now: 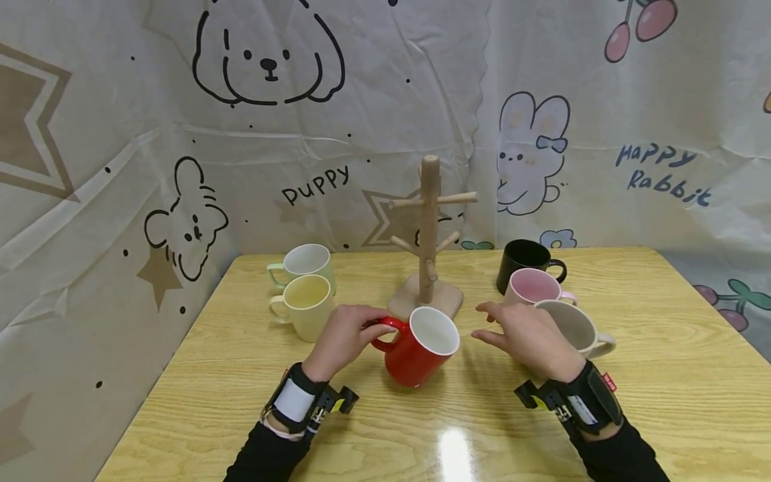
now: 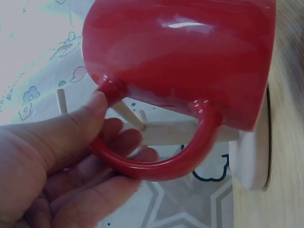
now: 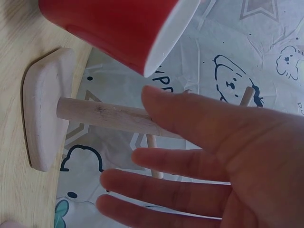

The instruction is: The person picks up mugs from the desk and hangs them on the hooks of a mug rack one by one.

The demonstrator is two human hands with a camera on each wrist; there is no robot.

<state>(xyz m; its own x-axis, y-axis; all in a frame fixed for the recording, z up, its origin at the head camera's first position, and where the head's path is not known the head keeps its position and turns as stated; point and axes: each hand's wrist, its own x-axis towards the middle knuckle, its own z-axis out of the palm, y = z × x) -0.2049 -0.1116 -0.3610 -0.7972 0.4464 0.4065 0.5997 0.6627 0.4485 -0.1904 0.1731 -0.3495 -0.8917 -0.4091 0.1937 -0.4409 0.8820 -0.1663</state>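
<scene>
A red mug (image 1: 415,355) with a white inside leans to the right, its handle (image 2: 156,171) toward my left hand (image 1: 349,335). That hand pinches the handle near its upper end between thumb and fingers, as the left wrist view shows. My right hand (image 1: 530,335) is apart from the mug, to its right, with fingers extended and nothing held. In the right wrist view the thumb (image 3: 190,109) lies just below the mug's rim. Behind the mug stands a wooden mug tree (image 1: 429,227), its pegs bare.
On the left stand a pale green mug (image 1: 322,264) and a yellow mug (image 1: 307,314). A black mug (image 1: 518,261), a pink mug (image 1: 533,286) and a beige mug (image 1: 578,328) stand on the right, the beige one partly behind my right hand. A printed cloth (image 1: 373,134) hangs behind the wooden table (image 1: 199,402).
</scene>
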